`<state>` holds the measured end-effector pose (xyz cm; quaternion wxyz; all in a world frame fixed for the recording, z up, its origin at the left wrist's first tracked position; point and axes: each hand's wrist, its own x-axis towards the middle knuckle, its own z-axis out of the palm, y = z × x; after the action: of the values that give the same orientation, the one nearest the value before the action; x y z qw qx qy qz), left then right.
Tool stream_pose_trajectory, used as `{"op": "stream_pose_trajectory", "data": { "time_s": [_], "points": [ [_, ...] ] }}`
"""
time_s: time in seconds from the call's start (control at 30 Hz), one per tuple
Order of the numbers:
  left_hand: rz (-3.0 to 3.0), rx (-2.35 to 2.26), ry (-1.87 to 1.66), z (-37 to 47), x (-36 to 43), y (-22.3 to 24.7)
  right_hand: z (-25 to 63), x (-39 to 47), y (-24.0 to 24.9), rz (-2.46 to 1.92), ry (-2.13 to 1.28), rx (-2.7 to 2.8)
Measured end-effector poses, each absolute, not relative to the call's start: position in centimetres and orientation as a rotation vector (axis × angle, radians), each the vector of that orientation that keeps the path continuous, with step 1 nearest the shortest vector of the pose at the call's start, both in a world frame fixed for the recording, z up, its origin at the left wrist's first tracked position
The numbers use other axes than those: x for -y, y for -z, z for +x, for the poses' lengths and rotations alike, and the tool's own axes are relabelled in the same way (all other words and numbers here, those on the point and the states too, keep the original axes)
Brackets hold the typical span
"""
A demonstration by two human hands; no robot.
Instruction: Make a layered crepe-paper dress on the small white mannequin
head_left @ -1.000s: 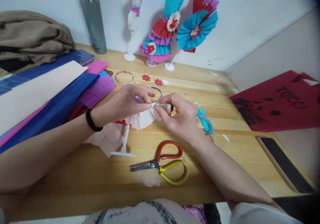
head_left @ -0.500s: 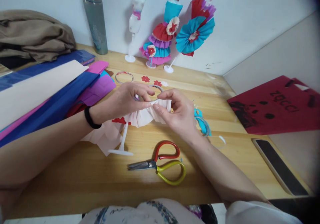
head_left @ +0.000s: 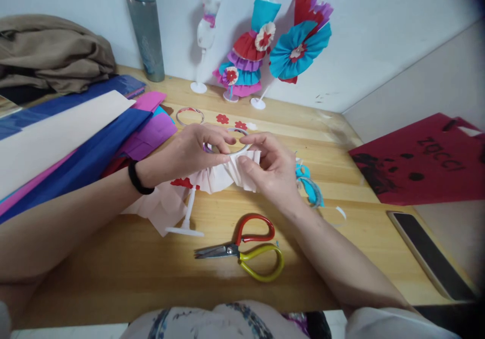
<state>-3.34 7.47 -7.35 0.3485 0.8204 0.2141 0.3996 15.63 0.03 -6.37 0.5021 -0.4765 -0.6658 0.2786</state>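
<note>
Pale pleated paper (head_left: 216, 178) hangs between both hands, mid-tabletop (head_left: 129, 283). Left hand (head_left: 195, 146): thumb and fingers pinched narrow on its upper edge, probably so the pleats don't slip. Right hand (head_left: 270, 163): thumb laid on the paper's right end, index up by the grey ring (head_left: 245, 149), gap between; can't tell if it really grips. Ring is at the paper's upper edge. White stand (head_left: 186, 226) just left, post leaning up to red paper (head_left: 182, 183), partly covered. Scissors (head_left: 232, 249) lie near, blades left, handles right, likely for easy right-hand reach. Coloured sheets (head_left: 64, 144) piled left, presumably within reach. Red paper flowers (head_left: 222, 119) flat beyond the hands. Blue-skirted figure (head_left: 280, 58) far, by the wall, likely out of the way.
</note>
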Motion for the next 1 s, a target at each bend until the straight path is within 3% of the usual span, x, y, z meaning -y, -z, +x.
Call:
{"op": "stream_pose_trajectory", "data": {
  "time_s": [0.33, 0.6, 1.0],
  "points": [
    [2.144, -0.514, -1.061, -3.2, -7.8, 7.9, 15.2, 0.3, 6.4, -1.188, -0.764, 1.58],
    [2.196, -0.55, -1.108, -3.4, -7.5, 7.8, 14.7, 1.3, 6.3, -1.278, -0.274, 1.704],
    [2.23, -0.487, -1.185, -3.0, -7.6, 8.1, 14.9, 1.2, 6.6, -1.237, -0.288, 1.771]
  ]
}}
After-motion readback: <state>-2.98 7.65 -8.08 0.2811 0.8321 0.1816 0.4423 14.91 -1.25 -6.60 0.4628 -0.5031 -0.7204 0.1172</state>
